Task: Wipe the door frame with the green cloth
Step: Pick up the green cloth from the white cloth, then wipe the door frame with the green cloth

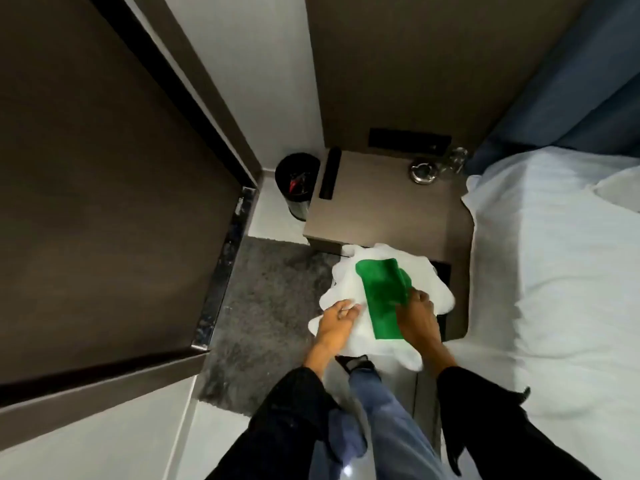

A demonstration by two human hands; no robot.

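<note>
The green cloth [381, 296] lies folded on top of a bunched white towel [346, 289] in front of me, low and centre in the head view. My right hand [419, 317] grips the green cloth's right edge. My left hand [337, 322] holds the white towel from the left side. The dark brown door frame [207, 109] runs diagonally at the left, beside the dark door [104, 185], well away from both hands.
A brown bedside table [381, 206] carries a dark remote [330, 173], a metal ashtray [422, 173] and a glass [455, 159]. A black waste bin [298, 183] stands by the wall. A grey mat [266, 306] covers the floor. The white bed [554, 271] fills the right.
</note>
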